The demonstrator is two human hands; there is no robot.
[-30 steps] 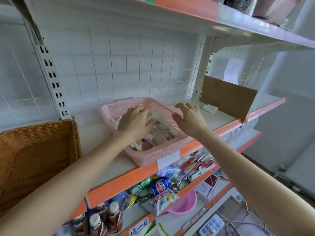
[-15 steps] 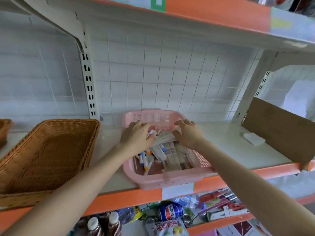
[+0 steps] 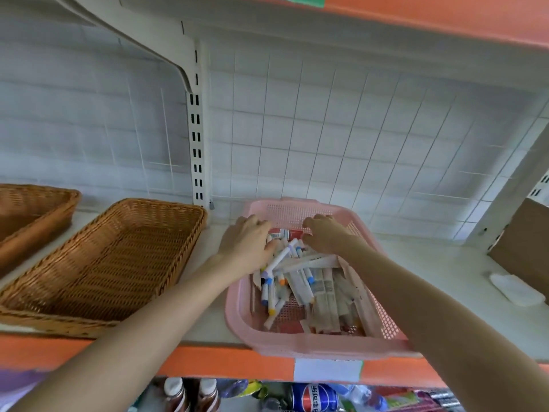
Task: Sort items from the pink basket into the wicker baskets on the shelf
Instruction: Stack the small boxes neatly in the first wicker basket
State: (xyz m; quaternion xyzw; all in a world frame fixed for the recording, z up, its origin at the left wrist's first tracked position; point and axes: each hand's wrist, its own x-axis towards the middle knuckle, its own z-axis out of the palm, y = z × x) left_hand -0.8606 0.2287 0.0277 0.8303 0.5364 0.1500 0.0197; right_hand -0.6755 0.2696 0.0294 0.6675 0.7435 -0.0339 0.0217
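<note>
The pink basket [image 3: 297,350] stands on the shelf at the centre. It holds several white markers with coloured caps [image 3: 277,261], paper-wrapped sticks [image 3: 325,289] and a red-and-white tube [image 3: 285,233] at the back. Both hands reach into its far end. My left hand [image 3: 246,240] lies over the markers with its fingers bent down among them. My right hand [image 3: 325,234] has its fingers curled down onto the pile beside the tube. The fingertips are hidden, so any hold is unclear. A wicker basket [image 3: 104,263] stands empty to the left, and a second wicker basket [image 3: 29,209] beyond it.
A cardboard sheet [image 3: 525,242] leans at the right, with a small white pad [image 3: 515,288] in front of it. A slotted upright [image 3: 196,129] rises between the wicker and pink baskets. An upper shelf [image 3: 386,16] hangs overhead. Bottles and cans [image 3: 312,396] fill the shelf below.
The view has swung left and closer, bringing both wicker baskets into sight. Both hands have moved deeper toward the back of the pink basket.
</note>
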